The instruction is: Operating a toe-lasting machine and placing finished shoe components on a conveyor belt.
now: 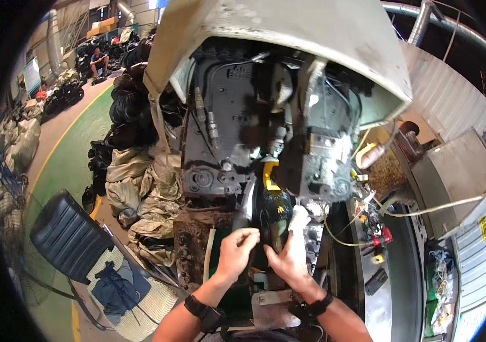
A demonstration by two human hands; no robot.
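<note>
A glossy black, shoe-like piece point(272, 210) stands in the middle of a machine, below a yellow part point(270, 175). My right hand point(290, 257) is at its lower right end, thumb on one side and fingers along the other. White material point(299, 219) covers or lies at those fingertips; which of the two I cannot tell. Just left of the piece, my left hand point(235, 252) has its fingers curled and pressed together; anything inside them is hidden. Dark metal plates of the machine point(220, 139) rise ahead of both hands, beneath a pale hood point(288, 23).
To the left stands a black-backed chair point(72, 231) with dark cloth on its seat. Beige sacks point(140, 188) lie behind it. A bench point(380, 268) with small tools and a cable runs along the right. Far off at the left, a person point(99, 61) sits.
</note>
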